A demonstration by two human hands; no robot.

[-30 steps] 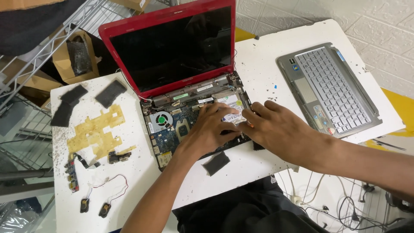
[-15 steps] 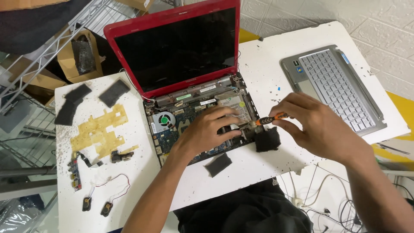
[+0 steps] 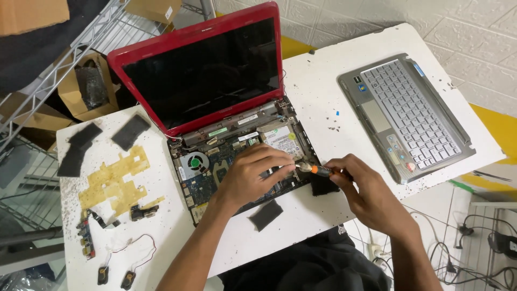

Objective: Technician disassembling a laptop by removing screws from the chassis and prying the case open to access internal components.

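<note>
A red laptop [image 3: 204,70] stands open on a white table [image 3: 323,97], its keyboard cover removed and the circuit board with a round fan [image 3: 193,163] exposed. My left hand [image 3: 250,175] rests on the board near the right front corner, fingers steadying the screwdriver's tip. My right hand [image 3: 366,188] grips a small screwdriver [image 3: 318,170] with an orange collar, its tip pointing left at the laptop's right edge. A black pad [image 3: 323,186] lies under that hand.
The detached silver keyboard panel [image 3: 406,116] lies at the table's right. Black foam pieces [image 3: 129,131], yellow film [image 3: 116,180], small boards and two wired speakers [image 3: 113,275] lie at the left. Another black pad [image 3: 265,214] sits near the front edge. A wire shelf and cables flank the table.
My right hand has drawn back from the laptop's interior, taken up the screwdriver, and now brings its tip to the right edge. My left hand stayed on the board.
</note>
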